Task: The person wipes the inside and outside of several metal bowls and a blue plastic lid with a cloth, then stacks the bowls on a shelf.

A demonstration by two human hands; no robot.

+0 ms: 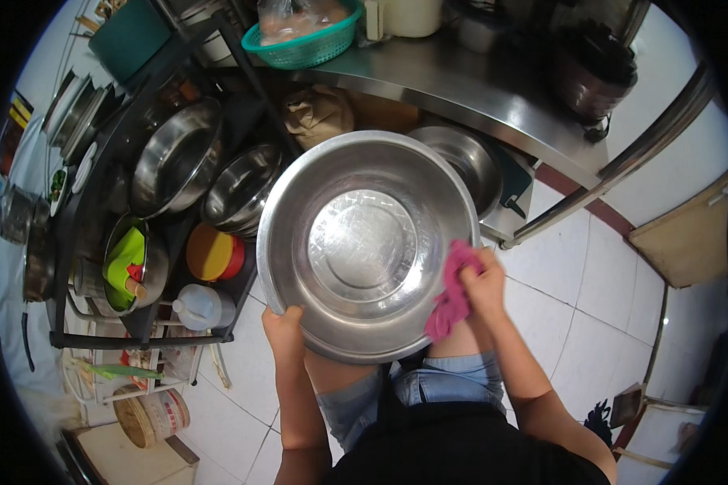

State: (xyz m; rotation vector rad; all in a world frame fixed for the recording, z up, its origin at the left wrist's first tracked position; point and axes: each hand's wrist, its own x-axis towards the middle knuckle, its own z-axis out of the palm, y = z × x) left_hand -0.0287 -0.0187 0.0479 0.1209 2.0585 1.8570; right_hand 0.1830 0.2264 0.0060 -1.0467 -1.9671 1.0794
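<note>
A large stainless steel basin (364,236) is held up before me, its open side facing the camera. My left hand (284,330) grips its rim at the lower left, thumb over the edge. At the right side of the rim, my right hand (484,282) is closed on a pink cloth (450,306). The cloth lies against the inner wall and rim there and hangs down towards my thigh. Whether the right fingers also hold the rim behind the cloth cannot be seen.
A black rack (158,341) on the left holds steel bowls (242,188), a yellow-lidded red tub (209,251) and a plastic jug (205,307). Ahead stands a steel counter (449,91) with a green basket (303,51); another steel basin (467,157) sits beneath. A bucket (170,412) is at lower left.
</note>
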